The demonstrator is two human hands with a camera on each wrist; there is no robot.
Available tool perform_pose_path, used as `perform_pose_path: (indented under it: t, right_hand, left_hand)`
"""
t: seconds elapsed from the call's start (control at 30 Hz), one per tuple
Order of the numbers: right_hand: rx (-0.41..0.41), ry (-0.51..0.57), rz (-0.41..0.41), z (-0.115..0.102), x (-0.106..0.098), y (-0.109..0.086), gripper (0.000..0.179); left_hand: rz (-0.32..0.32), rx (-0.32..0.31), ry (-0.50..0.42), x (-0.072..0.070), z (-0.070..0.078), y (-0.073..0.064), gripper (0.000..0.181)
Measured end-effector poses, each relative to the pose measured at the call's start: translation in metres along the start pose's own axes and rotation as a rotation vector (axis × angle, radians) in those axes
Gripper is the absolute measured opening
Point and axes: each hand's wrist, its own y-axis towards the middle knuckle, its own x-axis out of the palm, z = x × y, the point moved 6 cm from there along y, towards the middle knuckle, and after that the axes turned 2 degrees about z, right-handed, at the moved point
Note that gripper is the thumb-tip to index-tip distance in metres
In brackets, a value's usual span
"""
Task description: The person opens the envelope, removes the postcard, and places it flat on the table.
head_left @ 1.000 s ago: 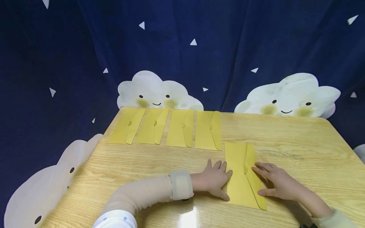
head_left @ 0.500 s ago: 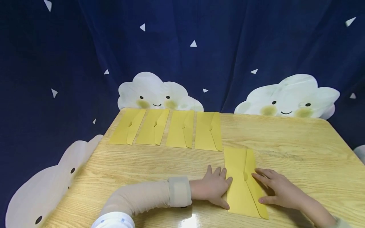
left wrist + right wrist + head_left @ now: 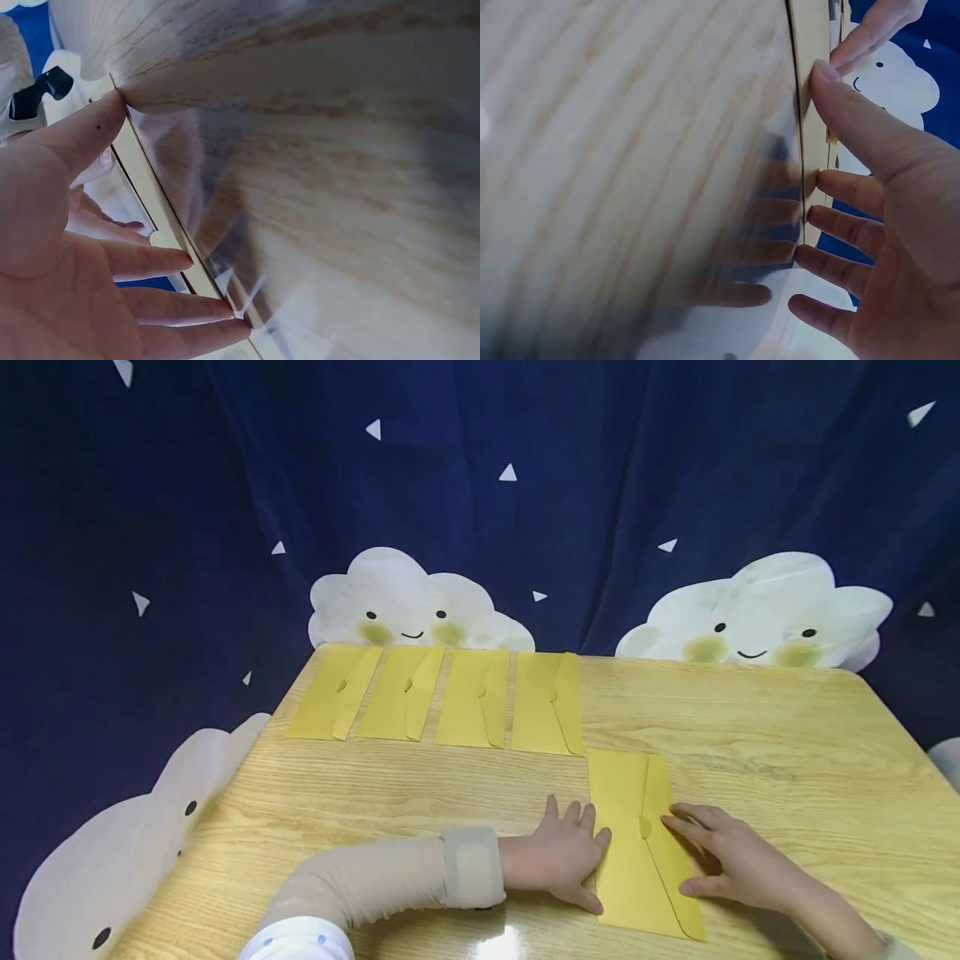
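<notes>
Dark blue curtain (image 3: 450, 460) with printed smiling clouds (image 3: 412, 589) behind a pale wood-grain desk (image 3: 757, 710); four yellow envelopes (image 3: 461, 697) in a row along its far side, flaps up; a fifth, the near envelope (image 3: 618, 835), lies flap up nearer the person, right of the row's middle, its far left corner by the fourth one's near right corner; cannot tell if they touch.

Left hand (image 3: 561, 852) at its left edge, fingers spread, fingertips on the edge; right hand (image 3: 742, 856) at its right edge, fingers extended; neither grip is clenched or grasping, both released and just touching the sides.

Step looks like placing or squaring the near envelope, not yet in line with the others; next move likely calls for light, even fingertip pressure from both sides, sliding it flat toward the row without buckling the paper.
</notes>
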Motion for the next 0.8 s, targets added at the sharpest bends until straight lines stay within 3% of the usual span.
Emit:
perform_pose_path:
  t: [0.47,0.8]
  right_hand:
    - [-0.008,-0.027,0.033,0.0003,0.0022,-0.0013,0.077]
    - [0.000,-0.030,0.005,-0.0046,0.0011,-0.0007,0.078]
  left_hand:
    - [-0.028,0.015,0.062,-0.0016,0.0039,0.0006,0.090]
    - [-0.048,0.020,0.031,0.0016,0.0057,-0.0029,0.091]
